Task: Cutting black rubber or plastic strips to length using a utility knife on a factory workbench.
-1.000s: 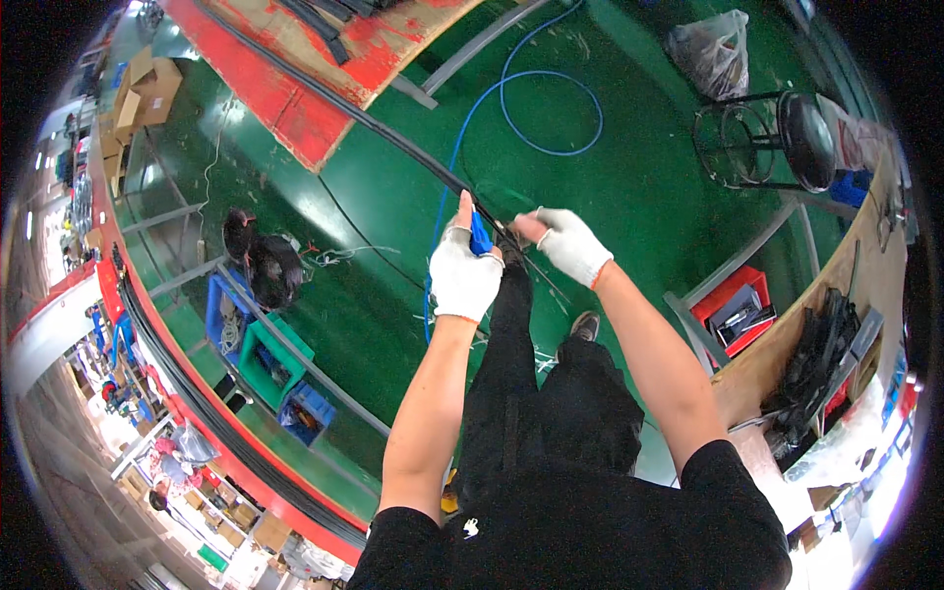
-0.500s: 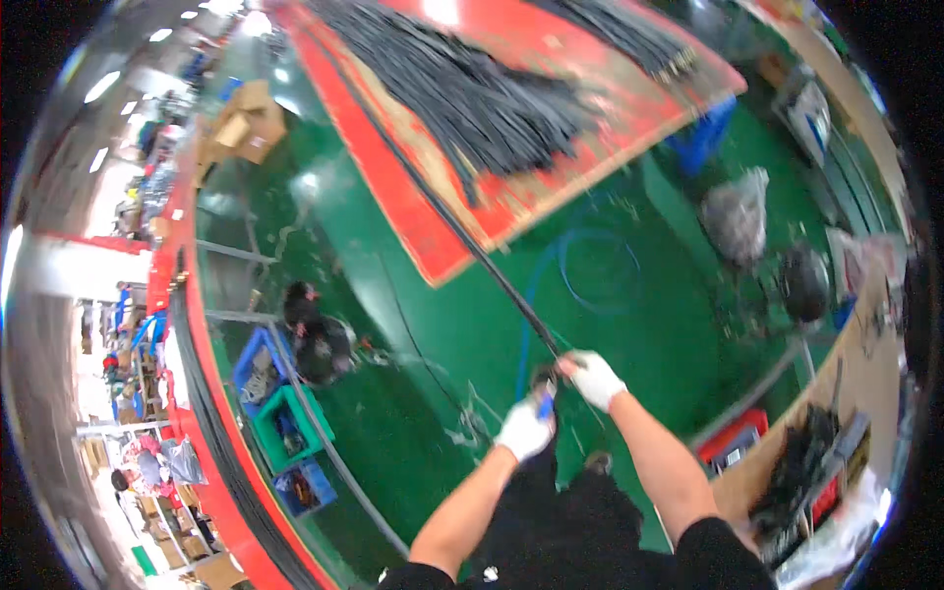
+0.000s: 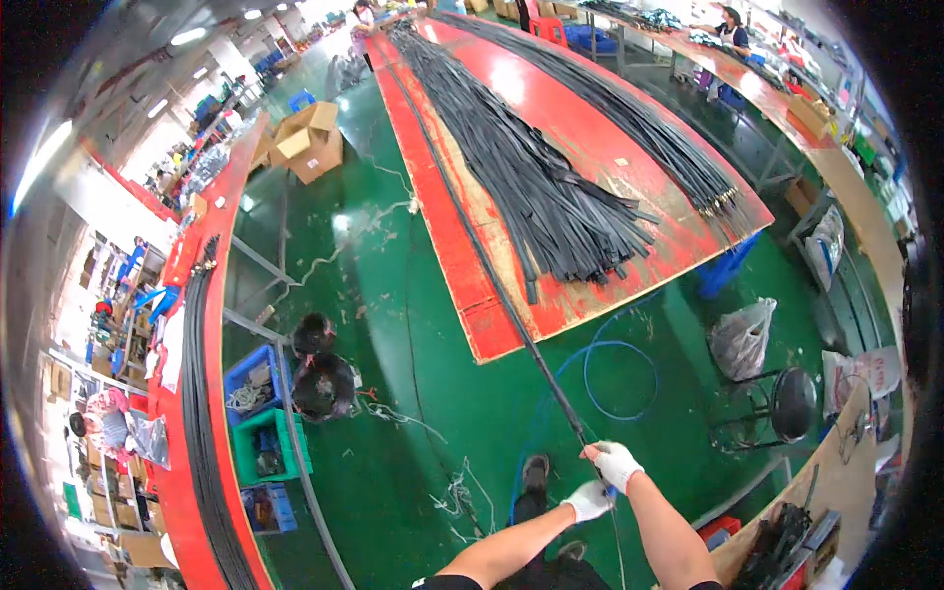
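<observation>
A long black sleeve or tube (image 3: pixel 547 379) stretches from the red table (image 3: pixel 489 325) over its near edge down to my hands. My right hand (image 3: pixel 619 465), in a white glove with bare fingertips, is closed around the near end of this tube. Just below it, my left hand (image 3: pixel 590 501), also white-gloved, is closed against a small blue object (image 3: pixel 612 490). Most of that object is hidden between the hands, so its kind does not show. A thin pale strand hangs below my hands.
Bundles of black tubes (image 3: pixel 531 187) cover much of the red table. At left stand a green crate (image 3: pixel 270 418), blue crates, and dark round bins (image 3: pixel 324 386). A black stool (image 3: pixel 793 404) and a grey plastic bag (image 3: pixel 742 339) are at right. Blue hose (image 3: pixel 621 417) loops on the floor.
My left hand has come up beside my right hand, bringing the blue object against the tube's end. The view has tilted up, showing more of the table and people at the far side.
</observation>
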